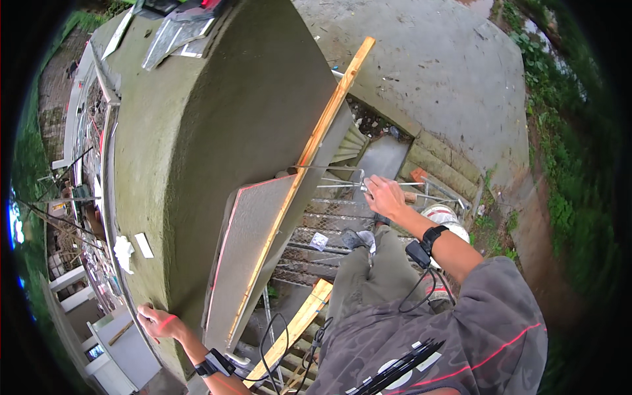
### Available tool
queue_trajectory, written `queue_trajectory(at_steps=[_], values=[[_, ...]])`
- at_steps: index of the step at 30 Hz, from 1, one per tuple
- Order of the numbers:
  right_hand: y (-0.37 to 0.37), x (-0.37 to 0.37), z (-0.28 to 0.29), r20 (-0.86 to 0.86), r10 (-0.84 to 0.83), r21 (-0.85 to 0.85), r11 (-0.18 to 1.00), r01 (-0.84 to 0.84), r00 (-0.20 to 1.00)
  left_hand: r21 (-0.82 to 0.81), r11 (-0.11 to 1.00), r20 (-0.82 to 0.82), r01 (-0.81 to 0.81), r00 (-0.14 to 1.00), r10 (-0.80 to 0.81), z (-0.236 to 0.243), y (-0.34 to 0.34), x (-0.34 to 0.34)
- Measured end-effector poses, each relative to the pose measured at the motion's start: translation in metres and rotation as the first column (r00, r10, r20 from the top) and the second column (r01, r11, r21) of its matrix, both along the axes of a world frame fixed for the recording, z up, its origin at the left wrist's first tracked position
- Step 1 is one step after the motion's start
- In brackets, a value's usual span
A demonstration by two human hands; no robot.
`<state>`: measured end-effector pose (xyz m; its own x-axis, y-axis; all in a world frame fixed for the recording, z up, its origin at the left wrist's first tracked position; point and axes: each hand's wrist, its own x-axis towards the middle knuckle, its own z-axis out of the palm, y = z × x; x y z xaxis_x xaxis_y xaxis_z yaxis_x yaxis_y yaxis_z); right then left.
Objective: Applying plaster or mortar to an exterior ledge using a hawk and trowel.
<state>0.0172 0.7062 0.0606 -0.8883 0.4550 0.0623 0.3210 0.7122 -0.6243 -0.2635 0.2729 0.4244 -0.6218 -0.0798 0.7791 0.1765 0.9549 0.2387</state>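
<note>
My left hand (160, 322) is curled at the lower edge of the plastered wall block (148, 197); what its fingers grip is unclear, and a red line crosses it. My right hand (385, 196) is closed on the lower end of a thin bent metal rod (332, 167), which reaches across to a long timber batten (332, 105). The batten lies along a sloping grey plastered face (247, 247), beside a strip marked by a red line.
Below me are scaffold mesh platforms (306, 227), another timber board (296, 332), concrete steps (441, 164) and a white bucket (447, 218). A concrete slab (434, 66) spreads beyond, bordered by greenery (559, 210). Loose sheet pieces (168, 39) sit on the wall top.
</note>
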Motion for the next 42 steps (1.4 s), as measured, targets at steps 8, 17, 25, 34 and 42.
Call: queue_trajectory(at_steps=[8, 17, 25, 34, 42], values=[[-0.022, 0.008, -0.019, -0.072, -0.056, -0.018, 0.998, 0.055, 0.996, 0.022, 0.999, 0.017, 0.032, 0.999, -0.032, 0.0, -0.004, -0.002], [-0.052, 0.011, -0.016, -0.017, -0.051, -0.048, 0.998, 0.05, 0.999, 0.002, 1.0, 0.023, 0.024, 0.999, -0.024, -0.001, -0.01, -0.005], [-0.02, 0.006, 0.011, 0.043, 0.086, 0.044, 0.995, -0.088, 0.995, 0.004, 1.0, 0.0, 0.01, 1.0, -0.01, -0.002, -0.017, -0.009], [0.007, 0.012, 0.066, 0.267, 0.014, -0.687, 0.704, 0.181, 0.963, 0.019, 1.0, 0.024, -0.003, 1.0, 0.003, -0.001, -0.008, -0.002], [0.023, -0.014, 0.079, 0.227, 0.163, -0.949, 0.26, 0.18, 0.96, 0.035, 0.999, -0.022, -0.009, 1.0, 0.01, -0.005, -0.006, -0.002]])
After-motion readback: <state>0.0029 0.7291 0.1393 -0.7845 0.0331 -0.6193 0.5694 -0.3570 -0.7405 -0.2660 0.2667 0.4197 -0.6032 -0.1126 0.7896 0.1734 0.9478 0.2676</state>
